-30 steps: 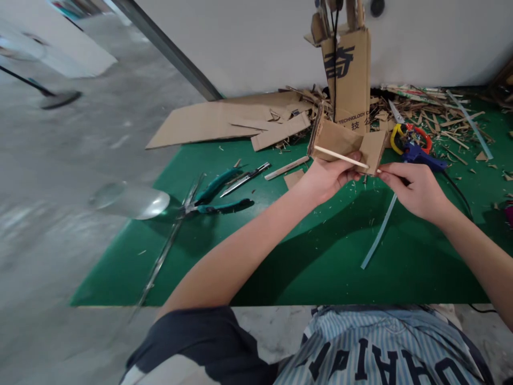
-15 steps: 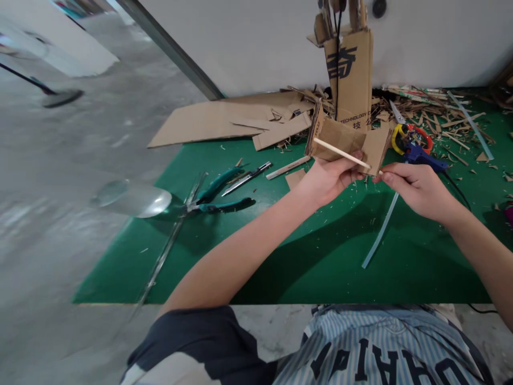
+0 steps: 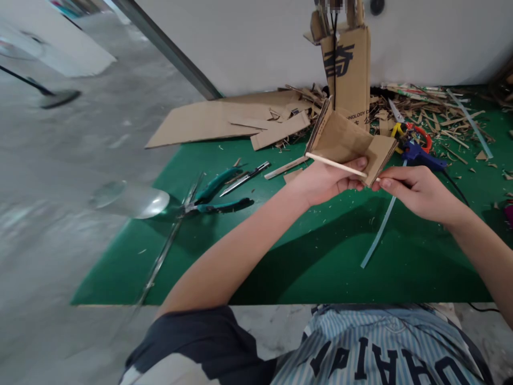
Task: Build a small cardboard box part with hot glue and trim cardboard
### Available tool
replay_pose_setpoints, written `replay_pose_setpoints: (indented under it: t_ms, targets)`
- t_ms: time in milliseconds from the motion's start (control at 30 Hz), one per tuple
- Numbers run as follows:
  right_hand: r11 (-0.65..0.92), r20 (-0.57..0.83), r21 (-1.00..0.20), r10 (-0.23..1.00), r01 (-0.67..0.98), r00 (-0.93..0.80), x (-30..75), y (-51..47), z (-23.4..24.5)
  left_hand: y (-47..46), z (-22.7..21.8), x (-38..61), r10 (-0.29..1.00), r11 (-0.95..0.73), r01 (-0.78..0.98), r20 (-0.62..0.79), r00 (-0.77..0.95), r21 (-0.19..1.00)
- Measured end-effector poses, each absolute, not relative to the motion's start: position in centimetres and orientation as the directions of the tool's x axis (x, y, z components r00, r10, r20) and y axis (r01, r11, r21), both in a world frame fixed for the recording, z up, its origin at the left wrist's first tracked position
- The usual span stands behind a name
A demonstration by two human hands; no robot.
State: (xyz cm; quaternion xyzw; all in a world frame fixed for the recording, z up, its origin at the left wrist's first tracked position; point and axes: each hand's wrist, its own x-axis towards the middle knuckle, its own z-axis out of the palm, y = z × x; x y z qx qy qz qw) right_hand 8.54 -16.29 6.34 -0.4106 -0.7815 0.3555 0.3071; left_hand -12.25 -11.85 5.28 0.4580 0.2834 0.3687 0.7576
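My left hand (image 3: 326, 181) is closed around the underside of a folded cardboard piece (image 3: 340, 136) with two raised sides, its thumb inside the fold. A thin pale wooden stick (image 3: 334, 163) runs along the near edge of this piece. Its left end lies at the left raised side, and its right part passes through the right side. My right hand (image 3: 412, 187) pinches the stick's short right end between thumb and fingers. Just behind the right hand lie a blue glue gun (image 3: 422, 156) and scissors (image 3: 414, 133) with red and yellow handles.
Green-handled pliers (image 3: 218, 195), a utility knife (image 3: 244, 179) and a clear bottle (image 3: 130, 199) lie at the left of the green table (image 3: 280, 272). A cardboard structure (image 3: 350, 75) stands at the back among cardboard scraps (image 3: 441, 115). A glue stick (image 3: 379, 232) projects from the glue gun.
The cardboard piece has tilted in my left hand, opening its inside more to view. The stick's left end has moved left and down to the left raised side.
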Motion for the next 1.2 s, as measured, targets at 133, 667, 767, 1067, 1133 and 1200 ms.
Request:
replay_pose_setpoints:
  t_ms: [133,667,767,1067,1133,1200]
  targets:
    - [0.522,0.280,-0.701,0.828,0.486,-0.486,8.4,-16.6,5.9,-11.9,5.7,-12.5,0.783,0.363,-0.286,-0.124,0.609,0.887]
    - [0.486,0.206,-0.810,0.759,0.328,-0.618,9.0,-16.2,7.1,-11.8,5.6,-13.0,0.857,0.274,-0.271,-0.106,0.505,0.923]
    - [0.409,0.113,-0.844,0.767,0.346,-0.632,10.6,-15.3,7.1,-11.2,5.9,-13.6,0.879,0.234,-0.300,-0.069,0.473,0.925]
    - [0.474,0.083,-0.591,0.841,0.653,-0.535,12.0,-14.4,3.4,-9.0,8.4,-16.1,0.982,-0.111,-0.208,0.139,0.126,0.972]
    - [0.623,0.207,-0.353,0.779,0.698,-0.591,10.3,-14.8,2.3,-9.1,7.5,-15.6,0.982,-0.117,-0.108,0.131,0.137,0.987]
    - [0.686,0.274,-0.193,0.724,0.701,-0.633,9.1,-15.1,1.7,-9.2,6.4,-15.0,0.985,-0.095,0.005,0.093,0.146,0.995]
